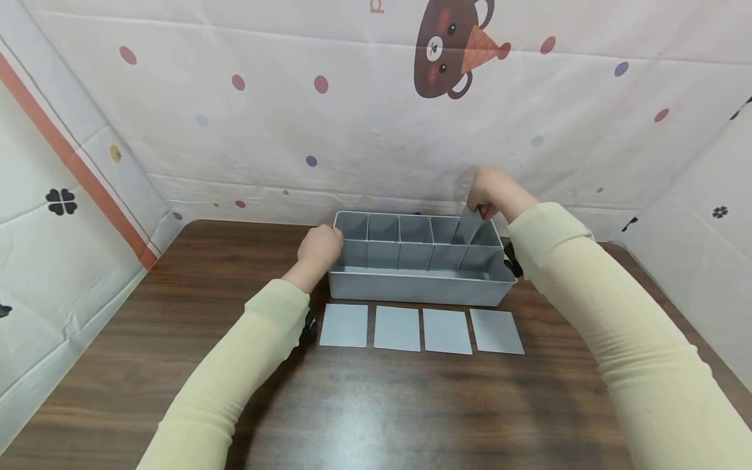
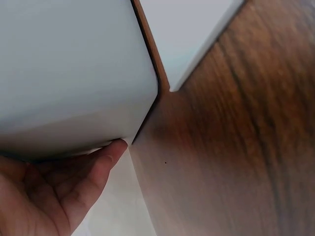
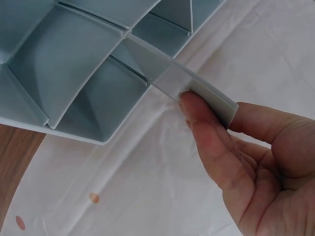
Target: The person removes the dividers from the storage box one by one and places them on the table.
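A grey storage box stands on the table, with a row of small compartments along its back and one long compartment in front. My right hand, over the back right corner, pinches a thin grey divider between thumb and fingers. In the right wrist view this divider slants out past the box's rim, its inner end among the compartment walls. At the box's left end, my left hand holds the side near the rim. The left wrist view has its fingertips against the outer wall.
Several flat pale grey square panels, among them the leftmost panel, lie in a row in front of the box on the dark wooden table. A white patterned sheet hangs right behind the table and along both sides.
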Motion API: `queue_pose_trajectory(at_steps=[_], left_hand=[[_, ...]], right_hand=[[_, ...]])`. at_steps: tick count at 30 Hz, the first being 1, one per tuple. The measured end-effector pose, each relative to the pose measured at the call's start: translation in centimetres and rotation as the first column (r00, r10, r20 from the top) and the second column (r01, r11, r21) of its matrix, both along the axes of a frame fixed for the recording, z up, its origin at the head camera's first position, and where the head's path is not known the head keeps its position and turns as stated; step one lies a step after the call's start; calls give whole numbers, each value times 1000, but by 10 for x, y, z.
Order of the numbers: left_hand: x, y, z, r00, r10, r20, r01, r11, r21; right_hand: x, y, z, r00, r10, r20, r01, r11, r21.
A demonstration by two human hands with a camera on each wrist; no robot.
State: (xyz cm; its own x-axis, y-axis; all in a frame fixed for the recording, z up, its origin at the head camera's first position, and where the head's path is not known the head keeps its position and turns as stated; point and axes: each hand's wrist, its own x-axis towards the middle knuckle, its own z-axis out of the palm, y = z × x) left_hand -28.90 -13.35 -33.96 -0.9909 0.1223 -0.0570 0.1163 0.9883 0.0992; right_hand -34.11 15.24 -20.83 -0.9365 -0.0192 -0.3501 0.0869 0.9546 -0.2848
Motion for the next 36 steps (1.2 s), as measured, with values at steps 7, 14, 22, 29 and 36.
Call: queue_pose_trajectory(at_steps=[7,14,22,29,36], left_hand=[[2,-1,2,1000,-7,-2,7,1000,-5],[3,-2,1,1000,-24,-16,23,1000,-17],[3,0,3,1000,-21,-23,21,1000,14],[2,0,6,999,-34,-24,34,999,9],[2,-1,3,999,-45,-26,44,999,-14]], right_hand=[[2,0,0,1000,14,-25,-14,1000,-4],[5,-8,-4,995,51,-86,-43,995,92],[11,-7,-1,990,65,-122,-52,993,108],[23,-5,-1,977,113,-183,-93,989,117],[33,-10,-7,954,200,-225,-163,971,173]])
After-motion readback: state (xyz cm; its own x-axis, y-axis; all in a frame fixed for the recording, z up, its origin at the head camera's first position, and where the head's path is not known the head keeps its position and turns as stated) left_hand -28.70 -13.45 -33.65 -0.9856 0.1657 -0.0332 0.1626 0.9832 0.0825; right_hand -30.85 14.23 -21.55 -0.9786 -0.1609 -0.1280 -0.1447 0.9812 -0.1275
